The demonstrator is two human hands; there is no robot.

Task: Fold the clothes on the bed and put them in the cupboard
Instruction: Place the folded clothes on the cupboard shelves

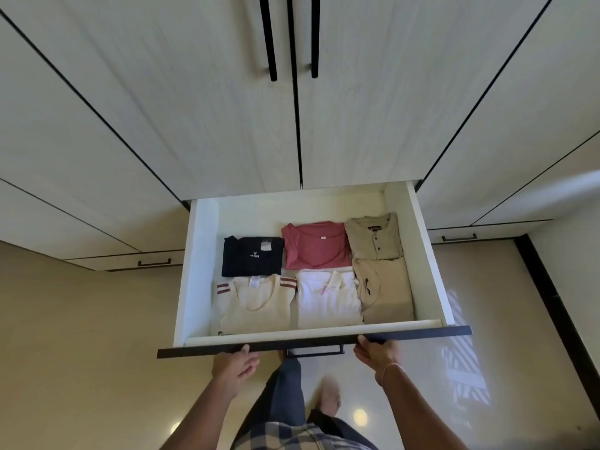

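Observation:
A white drawer [199, 254] stands pulled out of the cupboard [227, 125]. Several folded shirts lie in it in two rows: a black one [250, 258], a pink one [316, 246] and a khaki buttoned one [375, 237] at the back, a cream one with red stripes [256, 303], a white one [328, 298] and a beige one [384, 290] at the front. My left hand [235, 368] touches the drawer's dark front panel [194, 352] from below on the left. My right hand [376, 352] presses the same panel on the right. Both hands have fairly straight fingers.
Tall cupboard doors with black handles [272, 43] rise above the drawer. Lower drawers with small handles [154, 263] flank it on both sides. Beige tiled floor [81, 368] lies below, with my legs and a foot [329, 397] under the drawer.

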